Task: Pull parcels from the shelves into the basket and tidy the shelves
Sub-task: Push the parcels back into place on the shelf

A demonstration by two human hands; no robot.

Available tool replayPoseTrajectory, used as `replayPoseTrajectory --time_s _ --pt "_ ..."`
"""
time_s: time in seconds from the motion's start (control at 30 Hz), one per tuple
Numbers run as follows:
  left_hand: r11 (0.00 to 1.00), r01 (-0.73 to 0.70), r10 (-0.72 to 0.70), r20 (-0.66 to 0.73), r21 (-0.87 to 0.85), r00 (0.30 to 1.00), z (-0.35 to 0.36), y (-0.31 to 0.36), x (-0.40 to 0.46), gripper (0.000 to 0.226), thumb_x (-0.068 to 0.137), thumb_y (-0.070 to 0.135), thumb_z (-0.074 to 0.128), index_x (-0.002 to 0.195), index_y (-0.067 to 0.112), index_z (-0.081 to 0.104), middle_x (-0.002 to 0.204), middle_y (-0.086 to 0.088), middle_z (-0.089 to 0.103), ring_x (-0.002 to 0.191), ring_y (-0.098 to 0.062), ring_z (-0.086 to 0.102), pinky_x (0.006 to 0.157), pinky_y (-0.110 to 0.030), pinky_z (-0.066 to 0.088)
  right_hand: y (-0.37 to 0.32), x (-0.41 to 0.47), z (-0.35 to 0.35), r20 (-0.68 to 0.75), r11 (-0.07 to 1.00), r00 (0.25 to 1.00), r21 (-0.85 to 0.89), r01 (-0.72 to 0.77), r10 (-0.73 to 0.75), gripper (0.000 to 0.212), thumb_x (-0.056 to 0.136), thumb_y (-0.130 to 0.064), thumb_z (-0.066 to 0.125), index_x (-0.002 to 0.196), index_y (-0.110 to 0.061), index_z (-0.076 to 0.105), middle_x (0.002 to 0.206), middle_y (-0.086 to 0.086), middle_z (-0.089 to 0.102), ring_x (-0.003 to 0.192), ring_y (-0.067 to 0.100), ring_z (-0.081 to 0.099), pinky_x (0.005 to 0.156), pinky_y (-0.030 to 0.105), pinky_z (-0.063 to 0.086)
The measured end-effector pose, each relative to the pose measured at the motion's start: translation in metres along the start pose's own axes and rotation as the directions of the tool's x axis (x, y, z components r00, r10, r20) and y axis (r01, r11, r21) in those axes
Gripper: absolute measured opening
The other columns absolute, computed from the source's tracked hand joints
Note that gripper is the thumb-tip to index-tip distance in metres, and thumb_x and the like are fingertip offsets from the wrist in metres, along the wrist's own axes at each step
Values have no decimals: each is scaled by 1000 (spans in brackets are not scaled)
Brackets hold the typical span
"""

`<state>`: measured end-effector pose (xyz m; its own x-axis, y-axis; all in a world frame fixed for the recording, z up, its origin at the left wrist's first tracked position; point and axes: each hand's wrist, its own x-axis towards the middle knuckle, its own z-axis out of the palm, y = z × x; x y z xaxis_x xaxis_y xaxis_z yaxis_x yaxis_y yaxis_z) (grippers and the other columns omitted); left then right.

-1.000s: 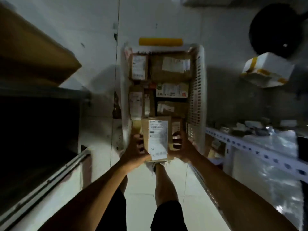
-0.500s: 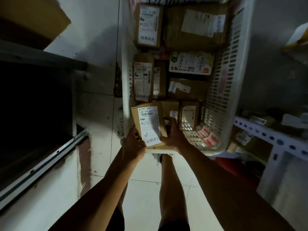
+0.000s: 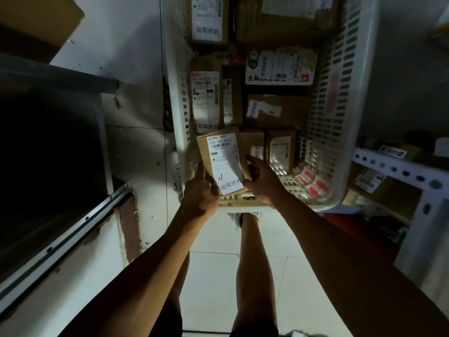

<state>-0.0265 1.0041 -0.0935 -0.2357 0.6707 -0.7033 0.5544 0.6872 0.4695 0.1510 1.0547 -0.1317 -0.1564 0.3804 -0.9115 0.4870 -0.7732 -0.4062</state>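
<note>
**Small parcel set down at the near left corner of the basket**

Since half a second ago, our view has dropped closer to the basket and the small parcel has sunk lower into its near left corner, while both hands have loosened around it.

We look down at a white slotted basket packed with brown cardboard parcels. The small parcel lies tilted against the basket's left wall, its white shipping label facing up, with a hand-drawn tick near the label's lower end. Our left hand sits at the parcel's lower left edge, one finger stretched up along its side and touching it, the other fingers loosely bent. Our right hand is at the parcel's lower right corner, fingers spread apart and relaxed; we cannot tell whether they touch the cardboard.

Beyond the small parcel, a labelled box stands upright, and a white and green printed box lies further back. Two little boxes stand just to the right of the small parcel.

A white metal shelf with round holes runs along the right. Our bare legs and the pale tiled floor show below.
</note>
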Motion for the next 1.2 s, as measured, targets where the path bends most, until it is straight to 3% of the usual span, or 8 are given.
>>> replayPoseTrajectory --time_s 0.1,0.23,0.47,0.57,0.67,0.77,1.03,1.2 --pt "1000 15 -16 -37 -8 999 -1 -4 1 63 96 15 65 153 19 39 126 -1 70 107 -17 71 77 -19 58 -1 4 0 21 1000 1000 -1 11 -11 77 86 6 70 152 -21 41 132 6 67 116 21 67 90 41 59" --pt "997 -77 76 -56 -14 996 -3 -7 2 66 94 12 68 154 16 39 128 -2 69 108 -13 69 73 3 44 -1 9 -5 40 1000 999 8 14 -15 78 84 7 74 151 -18 42 128 9 68 111 22 69 94 41 58" --pt "997 -21 26 -57 79 998 -1 -8 12 51 93 6 65 141 9 49 107 0 65 99 -18 68 70 1 40 26 7 37 -54 995 996 -74 73 -77 81 85 2 73 149 -23 30 138 10 60 125 26 61 99 46 55" --pt "968 -73 70 21 238 997 4 -8 15 58 92 0 63 146 6 43 136 -11 57 115 -22 63 78 3 36 44 25 59 -146 993 985 -90 79 -92 79 85 -4 68 143 -41 28 137 9 59 125 31 59 92 54 58" --pt "924 -239 211 123 299 970 14 -9 12 68 89 -7 62 151 -2 37 157 -29 31 133 -27 48 103 -11 39 33 33 70 -220 996 974 -86 31 -50 74 87 -3 65 143 -39 31 131 11 61 120 33 61 88 53 60" --pt "900 -176 68 269 400 961 16 -15 23 70 94 1 55 158 14 31 169 -14 9 153 -35 20 119 -41 36 24 39 75 -271 990 962 -141 -9 -29 64 92 -9 60 143 -34 32 124 12 66 109 34 66 82 51 61" --pt "861 -188 -31 417 473 908 26 -31 33 87 93 -4 49 162 31 10 163 -3 -28 152 -30 -20 120 -45 30 23 42 66 -139 970 990 -241 -22 -13 77 95 -2 58 157 -31 25 137 10 61 111 32 66 84 45 60" --pt "854 -245 73 360 459 930 1 -17 17 66 84 -1 63 146 15 46 154 -10 37 143 -29 36 107 -41 49 -3 1 44 -102 921 995 -389 -19 -22 56 92 -8 67 144 -16 49 126 9 63 113 29 62 87 37 53"
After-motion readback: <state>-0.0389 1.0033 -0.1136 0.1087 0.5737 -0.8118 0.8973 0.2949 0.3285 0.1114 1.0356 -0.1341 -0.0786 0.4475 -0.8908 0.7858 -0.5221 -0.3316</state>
